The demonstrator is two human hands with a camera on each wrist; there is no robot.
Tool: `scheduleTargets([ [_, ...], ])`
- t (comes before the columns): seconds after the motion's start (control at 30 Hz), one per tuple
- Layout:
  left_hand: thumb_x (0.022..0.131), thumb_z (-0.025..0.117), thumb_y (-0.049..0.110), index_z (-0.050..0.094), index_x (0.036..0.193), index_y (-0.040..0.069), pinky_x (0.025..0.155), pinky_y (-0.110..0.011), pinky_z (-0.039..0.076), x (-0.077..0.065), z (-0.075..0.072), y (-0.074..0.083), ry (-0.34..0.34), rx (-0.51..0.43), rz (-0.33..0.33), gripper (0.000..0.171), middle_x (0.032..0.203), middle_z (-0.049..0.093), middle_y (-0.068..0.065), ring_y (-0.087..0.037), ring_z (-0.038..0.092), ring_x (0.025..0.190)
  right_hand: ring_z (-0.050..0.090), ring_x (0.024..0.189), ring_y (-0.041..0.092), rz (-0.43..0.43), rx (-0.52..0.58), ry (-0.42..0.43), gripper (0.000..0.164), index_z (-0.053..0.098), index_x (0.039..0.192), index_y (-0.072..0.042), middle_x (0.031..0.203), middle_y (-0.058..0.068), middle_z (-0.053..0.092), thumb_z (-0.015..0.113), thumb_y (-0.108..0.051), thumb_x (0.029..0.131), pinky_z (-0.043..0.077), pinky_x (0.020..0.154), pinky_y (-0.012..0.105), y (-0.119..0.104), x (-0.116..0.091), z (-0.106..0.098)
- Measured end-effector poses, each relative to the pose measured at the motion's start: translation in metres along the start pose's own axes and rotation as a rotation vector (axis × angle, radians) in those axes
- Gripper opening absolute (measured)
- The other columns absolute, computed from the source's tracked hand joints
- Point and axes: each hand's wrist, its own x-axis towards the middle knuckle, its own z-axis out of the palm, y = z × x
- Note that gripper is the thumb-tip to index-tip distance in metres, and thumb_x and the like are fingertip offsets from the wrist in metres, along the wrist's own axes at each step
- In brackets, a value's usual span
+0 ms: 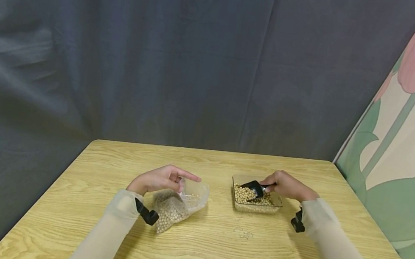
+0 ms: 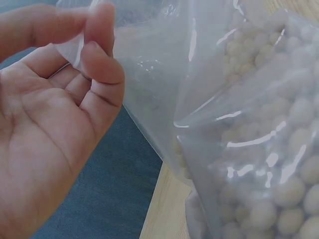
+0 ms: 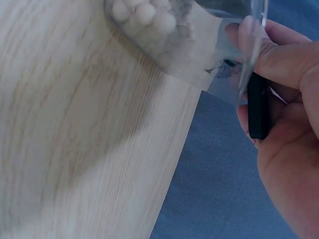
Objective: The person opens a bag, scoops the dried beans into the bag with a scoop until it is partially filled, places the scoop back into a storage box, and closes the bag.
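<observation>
My left hand [image 1: 161,179] pinches the rim of a clear plastic bag [image 1: 170,213] that holds round pale-yellow beans and leans with its mouth toward the right. In the left wrist view, thumb and fingers of the hand [image 2: 55,119] meet on the film beside the bag [image 2: 249,144]. My right hand [image 1: 288,185] grips the handle of a black scoop [image 1: 256,189]. The scoop's bowl rests among similar beans inside a clear rectangular container [image 1: 256,210]. Through the container's wall [image 3: 199,74], the right wrist view shows the black handle [image 3: 257,112] in the hand [image 3: 294,84]; the bowl is hardly visible there.
Both things stand on a light wooden table [image 1: 209,249], the container to the right of the bag with a gap between. Faint marks [image 1: 243,234] lie on the tabletop before the container. A dark curtain [image 1: 184,67] hangs behind the table; a flower-patterned panel [image 1: 410,169] is at right.
</observation>
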Motion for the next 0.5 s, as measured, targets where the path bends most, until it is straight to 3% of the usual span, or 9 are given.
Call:
scheduleTargets([
  [0.13,0.090,0.049,-0.010,0.041,0.138,-0.013,0.071,-0.028,0.050,0.0007,-0.0002,-0.0010,-0.003,0.008,0.007,0.049,0.075,0.066,0.002,-0.010,0.060,0.070,0.068,0.097,0.033,0.002,-0.004,-0.004,0.028,0.065,0.114,0.012,0.110,0.029,0.066,0.059,0.012,0.086,0.053,0.068,0.027,-0.0017,0.0000,0.0000],
  [0.23,0.090,0.049,-0.010,0.043,0.138,-0.012,0.069,-0.028,0.049,0.0008,-0.0005,-0.0022,0.001,0.014,0.003,0.049,0.073,0.066,0.001,-0.010,0.058,0.068,0.068,0.076,0.021,0.012,0.014,-0.016,0.028,0.065,0.113,0.012,0.111,0.030,0.065,0.058,0.012,0.086,0.046,0.061,0.024,-0.0019,-0.0002,0.0010],
  [0.33,0.090,0.049,-0.010,0.044,0.138,-0.011,0.066,-0.029,0.048,0.0009,-0.0005,-0.0030,0.004,0.016,0.001,0.049,0.073,0.065,0.000,-0.011,0.057,0.067,0.046,0.053,0.006,0.033,0.056,-0.040,0.029,0.064,0.115,0.012,0.114,0.031,0.063,0.058,0.010,0.087,0.041,0.058,0.023,-0.0020,-0.0004,0.0028],
  [0.43,0.090,0.048,-0.010,0.043,0.138,-0.011,0.064,-0.029,0.045,0.0017,-0.0001,-0.0035,0.003,0.013,0.003,0.049,0.074,0.066,0.001,-0.011,0.057,0.066,0.034,0.047,0.003,0.059,0.102,-0.068,0.028,0.063,0.116,0.012,0.119,0.032,0.060,0.058,0.008,0.089,0.042,0.059,0.023,-0.0023,-0.0012,0.0042],
  [0.5,0.090,0.048,-0.010,0.043,0.138,-0.012,0.064,-0.029,0.045,0.0024,0.0003,-0.0038,0.002,0.011,0.006,0.049,0.075,0.066,0.003,-0.011,0.057,0.066,0.043,0.048,0.008,0.065,0.122,-0.083,0.027,0.064,0.116,0.011,0.121,0.031,0.059,0.058,0.006,0.090,0.042,0.061,0.024,-0.0027,-0.0018,0.0040],
])
